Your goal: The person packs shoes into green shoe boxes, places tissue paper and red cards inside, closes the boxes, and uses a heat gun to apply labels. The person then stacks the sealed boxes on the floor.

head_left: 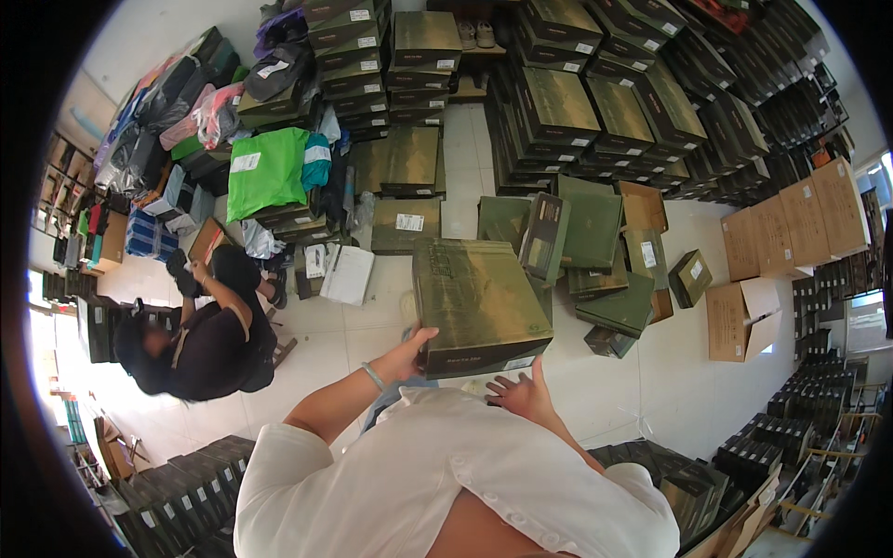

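In front of my chest is a large olive-green shoebox (479, 302) with a dark front side and a small white label. My left hand (406, 355) is closed on its near left corner, the thumb on the lid. Just off the near right corner, my right hand (526, 396) is open with its fingers spread and palm up. Its thumb points up beside the box; whether it touches cannot be made out. Beyond the held box, a smaller shoebox (545, 237) leans on a larger green box (591, 223).
Tall shoebox stacks (558, 107) stand ahead. A loose box pile (619, 302) lies right, near open brown cartons (741, 319). At left, a person in dark clothes (219, 330) sits below a bright green parcel (268, 172). A white package (347, 275) lies on the tiled floor.
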Action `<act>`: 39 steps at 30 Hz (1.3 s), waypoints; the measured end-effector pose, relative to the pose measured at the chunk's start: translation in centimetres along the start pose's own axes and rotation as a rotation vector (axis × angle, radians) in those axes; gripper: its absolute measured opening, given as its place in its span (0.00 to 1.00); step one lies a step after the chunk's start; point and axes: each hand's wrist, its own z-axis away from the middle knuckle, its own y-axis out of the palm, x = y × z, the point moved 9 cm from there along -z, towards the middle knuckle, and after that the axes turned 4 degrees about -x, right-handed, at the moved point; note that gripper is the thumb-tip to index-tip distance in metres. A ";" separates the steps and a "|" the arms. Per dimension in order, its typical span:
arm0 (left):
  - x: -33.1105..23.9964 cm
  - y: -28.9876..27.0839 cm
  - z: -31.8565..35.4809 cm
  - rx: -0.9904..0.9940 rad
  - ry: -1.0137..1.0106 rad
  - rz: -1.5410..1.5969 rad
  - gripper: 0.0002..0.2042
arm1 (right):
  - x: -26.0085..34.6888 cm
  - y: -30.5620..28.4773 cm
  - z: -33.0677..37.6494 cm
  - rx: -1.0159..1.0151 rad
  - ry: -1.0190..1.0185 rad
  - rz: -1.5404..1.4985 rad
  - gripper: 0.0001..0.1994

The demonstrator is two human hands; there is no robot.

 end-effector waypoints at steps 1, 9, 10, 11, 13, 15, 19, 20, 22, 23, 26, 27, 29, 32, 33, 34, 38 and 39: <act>-1.8 -0.2 -1.2 0.010 -0.004 0.016 0.46 | 1.6 3.5 -1.6 0.069 -0.014 0.142 0.66; -18.4 -6.6 -14.0 -0.067 0.196 -0.171 0.54 | 9.3 15.4 -19.4 0.017 -0.169 0.049 0.45; -20.5 -7.2 -15.3 -0.058 0.189 -0.175 0.54 | 10.6 17.1 -21.0 0.023 -0.189 0.020 0.44; -21.9 -8.0 -16.5 -0.052 0.170 -0.178 0.54 | 11.5 18.7 -22.2 0.021 -0.201 -0.016 0.43; -24.9 -9.6 -19.9 -0.021 0.172 -0.128 0.53 | 14.0 22.3 -24.8 0.028 -0.203 -0.057 0.41; -28.4 -10.3 -23.7 0.037 0.217 -0.012 0.52 | 16.6 23.7 -28.3 -0.119 -0.196 -0.070 0.41; -34.8 -10.8 -28.3 -0.056 0.062 -0.013 0.48 | 22.7 24.7 -37.0 -0.178 -0.113 -0.066 0.43; -35.2 -12.0 -29.9 -0.107 0.064 -0.013 0.47 | 23.8 24.7 -38.9 -0.222 -0.092 -0.073 0.43; -35.0 -15.9 -35.0 -0.270 0.196 -0.013 0.43 | 27.3 26.1 -43.6 -0.282 -0.058 -0.067 0.43; -34.6 -18.0 -37.5 -0.381 0.310 -0.031 0.40 | 28.6 25.1 -47.7 -0.230 0.004 -0.098 0.43; -28.1 -21.9 -39.0 -0.521 0.353 -0.267 0.29 | 33.7 25.3 -55.9 -0.439 -0.059 -0.034 0.41; -26.7 -21.6 -37.3 -0.599 0.452 -0.389 0.27 | 34.9 25.6 -58.7 -0.472 -0.033 -0.047 0.41; -21.1 -21.8 -35.1 -0.560 0.284 -0.390 0.23 | 37.6 26.1 -64.2 -0.469 -0.022 -0.024 0.41; -13.8 -22.0 -32.1 -0.664 0.137 -0.531 0.19 | 41.3 26.2 -71.3 -0.531 -0.032 0.057 0.43; -13.6 -21.5 -31.2 -0.704 0.280 -0.673 0.18 | 42.3 25.6 -73.4 -0.614 -0.028 0.045 0.42; -14.0 -21.1 -31.4 -0.707 0.240 -0.691 0.18 | 43.1 24.8 -75.4 -0.692 -0.022 0.039 0.41; -17.1 -18.9 -31.7 -0.729 0.219 -0.787 0.18 | 45.9 23.6 -82.9 -0.428 -0.064 -0.042 0.40; -17.1 -18.8 -31.8 -0.742 0.232 -0.801 0.17 | 46.0 24.1 -84.1 -0.397 -0.114 -0.004 0.44</act>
